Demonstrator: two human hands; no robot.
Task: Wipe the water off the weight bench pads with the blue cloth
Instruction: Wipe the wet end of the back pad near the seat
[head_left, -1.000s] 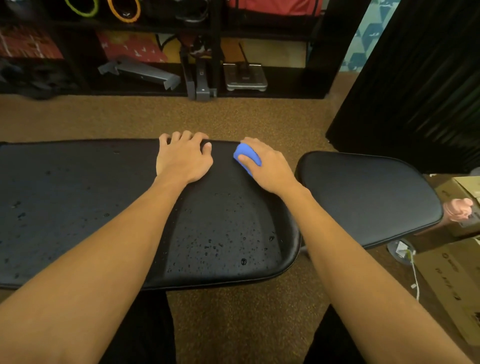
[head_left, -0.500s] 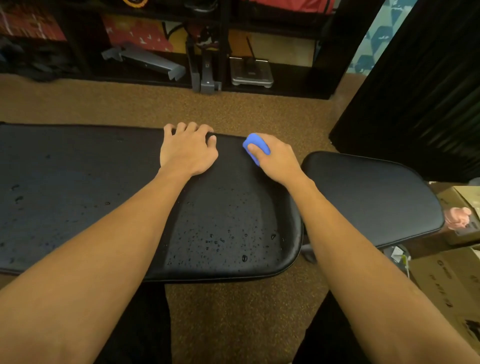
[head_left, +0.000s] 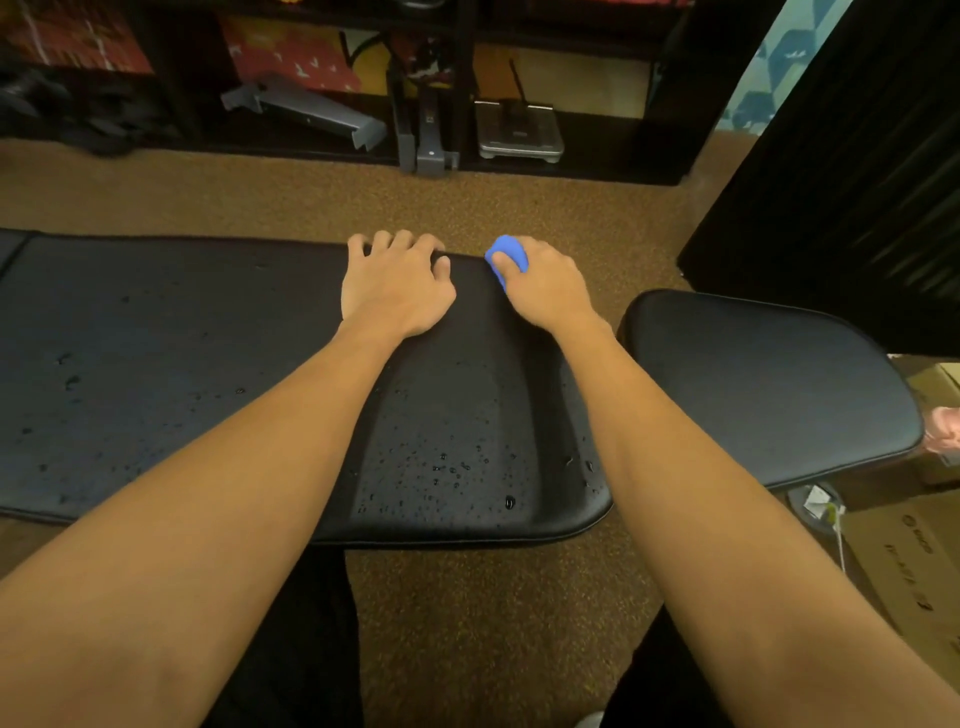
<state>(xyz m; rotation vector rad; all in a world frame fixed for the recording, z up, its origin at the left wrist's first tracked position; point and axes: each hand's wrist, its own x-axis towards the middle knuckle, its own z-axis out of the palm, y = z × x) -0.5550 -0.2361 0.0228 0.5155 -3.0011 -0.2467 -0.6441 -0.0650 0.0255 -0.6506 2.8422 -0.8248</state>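
A long black bench pad stretches across the view, with water drops scattered over its near right part and its left side. A shorter black seat pad lies to its right across a narrow gap. My right hand grips the bunched blue cloth and presses it on the long pad's far edge near the right end. My left hand rests flat on the same pad just left of it, fingers curled over the far edge.
Brown carpet surrounds the bench. A black shelf unit at the back holds a scale and metal parts. A dark curtain hangs at the right. Cardboard boxes sit at the near right.
My right hand has slid the cloth farther away, up to the pad's far edge. My left hand has stayed in place on the pad.
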